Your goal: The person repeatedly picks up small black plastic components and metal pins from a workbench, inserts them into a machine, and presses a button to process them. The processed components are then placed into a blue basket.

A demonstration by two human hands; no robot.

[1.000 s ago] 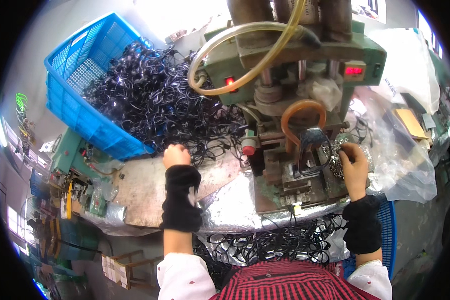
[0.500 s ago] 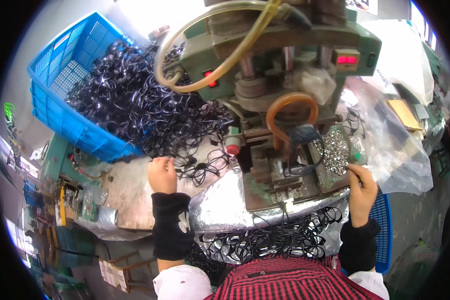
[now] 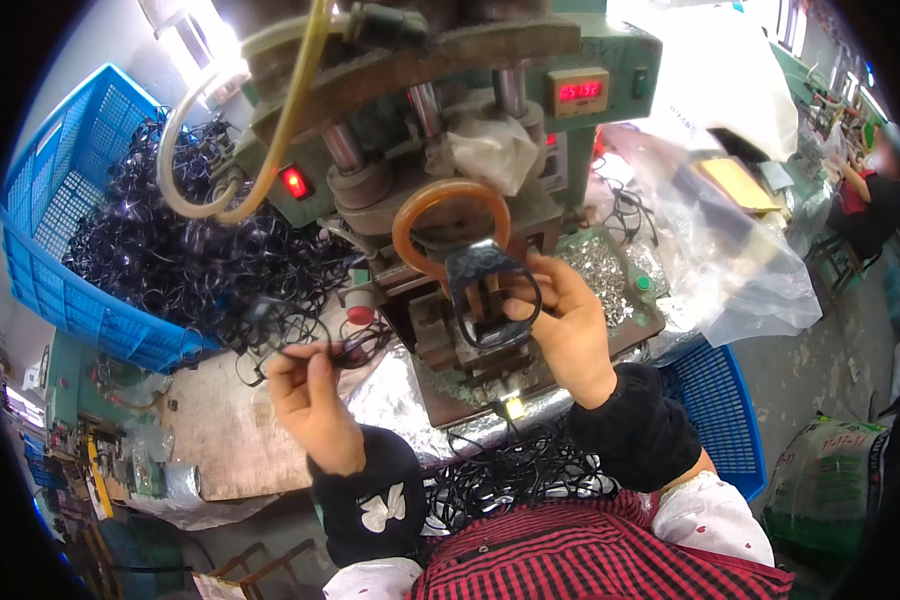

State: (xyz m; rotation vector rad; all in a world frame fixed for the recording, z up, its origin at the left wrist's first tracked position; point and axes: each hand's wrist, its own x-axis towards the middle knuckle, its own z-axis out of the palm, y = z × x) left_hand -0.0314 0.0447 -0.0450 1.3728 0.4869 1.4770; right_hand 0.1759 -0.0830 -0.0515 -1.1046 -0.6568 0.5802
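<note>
A coiled black cable (image 3: pixel 345 352) is in my left hand (image 3: pixel 315 405), the thumb and fingers pinched on it to the left of the press (image 3: pixel 420 195). My right hand (image 3: pixel 575 330) reaches in at the press's die area (image 3: pixel 450 330), its fingers curled beside a black loop (image 3: pixel 538 308) that hangs in front of the machine. Whatever those fingertips hold is too small and partly hidden. Small shiny metal pieces (image 3: pixel 610 285) lie heaped on a plate to the right of that hand. An orange hose (image 3: pixel 402 225) curves above the die.
A blue crate (image 3: pixel 30 250) at the left spills a heap of black cables (image 3: pixel 160 230) onto the bench. A red button (image 3: pixel 359 308) stands between my left hand and the press. More cables (image 3: pixel 530 470) lie near my lap. Another blue basket (image 3: pixel 735 400) is at right; a person (image 3: pixel 875 190) is farther off.
The view has shifted to the right. My left hand, formerly over the bench with curled fingers, now holds a cable. My right hand has gone from the metal pieces to the die area.
</note>
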